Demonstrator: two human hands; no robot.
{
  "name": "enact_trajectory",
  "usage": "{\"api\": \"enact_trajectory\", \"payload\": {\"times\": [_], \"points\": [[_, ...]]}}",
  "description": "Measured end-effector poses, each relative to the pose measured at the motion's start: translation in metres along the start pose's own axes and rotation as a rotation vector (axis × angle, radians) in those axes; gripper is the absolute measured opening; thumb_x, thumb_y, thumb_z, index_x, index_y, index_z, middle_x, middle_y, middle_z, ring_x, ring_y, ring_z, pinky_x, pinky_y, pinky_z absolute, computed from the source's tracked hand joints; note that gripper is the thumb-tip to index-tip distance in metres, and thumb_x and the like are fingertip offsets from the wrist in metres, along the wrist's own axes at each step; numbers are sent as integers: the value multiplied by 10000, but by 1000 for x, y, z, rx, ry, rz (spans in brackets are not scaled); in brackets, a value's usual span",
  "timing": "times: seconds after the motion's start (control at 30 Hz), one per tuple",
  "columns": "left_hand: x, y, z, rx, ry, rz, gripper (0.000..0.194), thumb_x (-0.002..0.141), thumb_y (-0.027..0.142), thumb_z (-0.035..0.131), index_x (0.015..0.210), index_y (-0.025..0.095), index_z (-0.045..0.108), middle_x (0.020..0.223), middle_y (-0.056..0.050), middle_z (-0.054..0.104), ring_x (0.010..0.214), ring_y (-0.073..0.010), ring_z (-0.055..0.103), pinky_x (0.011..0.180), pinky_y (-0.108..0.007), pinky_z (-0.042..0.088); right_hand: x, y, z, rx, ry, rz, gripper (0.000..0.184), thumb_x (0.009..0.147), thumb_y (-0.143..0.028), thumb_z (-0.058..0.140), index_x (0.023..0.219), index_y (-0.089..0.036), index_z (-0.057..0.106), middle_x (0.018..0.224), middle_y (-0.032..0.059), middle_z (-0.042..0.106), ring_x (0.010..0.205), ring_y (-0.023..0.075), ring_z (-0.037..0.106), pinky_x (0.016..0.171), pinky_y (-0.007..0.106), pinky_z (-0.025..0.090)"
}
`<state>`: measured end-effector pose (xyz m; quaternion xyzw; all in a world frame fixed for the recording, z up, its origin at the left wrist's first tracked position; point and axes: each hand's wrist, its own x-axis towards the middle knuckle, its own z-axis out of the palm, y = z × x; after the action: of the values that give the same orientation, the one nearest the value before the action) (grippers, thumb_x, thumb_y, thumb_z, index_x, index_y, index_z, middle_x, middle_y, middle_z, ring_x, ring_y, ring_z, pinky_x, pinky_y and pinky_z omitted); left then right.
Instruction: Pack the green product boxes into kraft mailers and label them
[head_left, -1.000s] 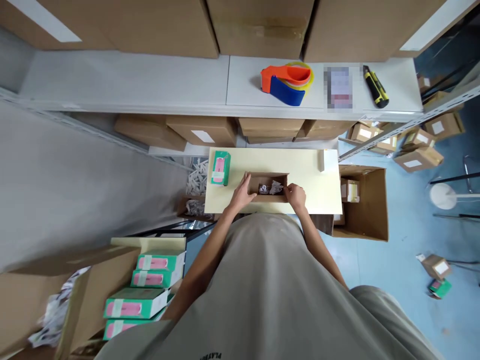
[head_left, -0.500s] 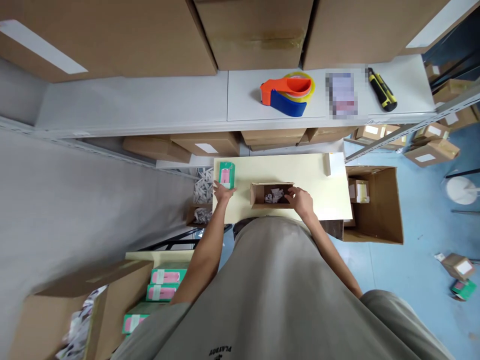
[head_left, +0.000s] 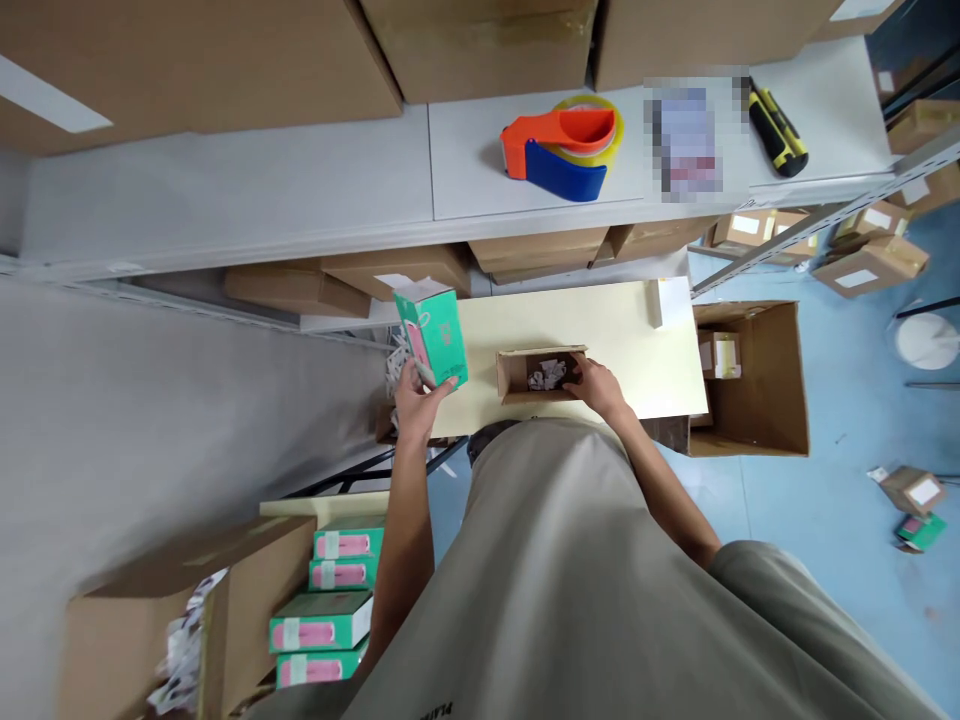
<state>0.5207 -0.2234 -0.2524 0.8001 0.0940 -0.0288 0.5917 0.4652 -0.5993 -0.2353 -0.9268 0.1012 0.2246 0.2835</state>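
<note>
My left hand [head_left: 415,402] grips a green product box [head_left: 433,335] by its lower end and holds it tilted above the left edge of the pale yellow table [head_left: 622,330]. A small open cardboard box [head_left: 517,376] with crumpled paper [head_left: 547,373] inside sits on the table's near side. At that carton's right end rests my right hand [head_left: 600,385], fingers curled on the rim.
A grey shelf [head_left: 225,200] above the table carries an orange and blue tape dispenser [head_left: 562,150] and a yellow utility knife [head_left: 778,128]. An open carton [head_left: 757,380] stands right of the table. More green boxes [head_left: 330,590] are stacked low left beside a big carton [head_left: 150,610].
My left hand left the small carton, reached to the green box on the table's left side, took hold of it and lifted it. My right hand stayed at the carton.
</note>
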Motion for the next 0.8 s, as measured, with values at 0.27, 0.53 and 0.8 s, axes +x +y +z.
{"api": "enact_trajectory", "payload": {"times": [0.27, 0.53, 0.8], "points": [[-18, 85, 73, 242, -571, 268, 761, 756, 141, 852, 1481, 234, 641, 1470, -84, 707, 1348, -298, 696, 1147, -412, 602, 12, 30, 4, 362, -11, -81, 631, 813, -364, 947, 1373, -168, 733, 1229, 130, 850, 1106, 322, 807, 952, 398, 650], [-4, 65, 100, 548, -681, 332, 761, 680, -52, 695, 1405, 179, 689, 1393, -121, 738, 1344, -343, 656, 1156, -436, 558, 7, 46, 1, 779, -72, -108, 1030, 676, -389, 986, 1587, -180, 552, 1391, 168, 781, 1220, 320, 770, 1049, 487, 657], [-4, 54, 109, 631, -670, 392, 777, 727, -58, 660, 1463, 192, 658, 1446, -130, 717, 1389, -351, 619, 1204, -477, 516, 3, 49, 6, 460, 109, -209, 933, 755, -236, 928, 1599, -214, 531, 1590, 180, 643, 1432, 334, 656, 1214, 508, 563]]}}
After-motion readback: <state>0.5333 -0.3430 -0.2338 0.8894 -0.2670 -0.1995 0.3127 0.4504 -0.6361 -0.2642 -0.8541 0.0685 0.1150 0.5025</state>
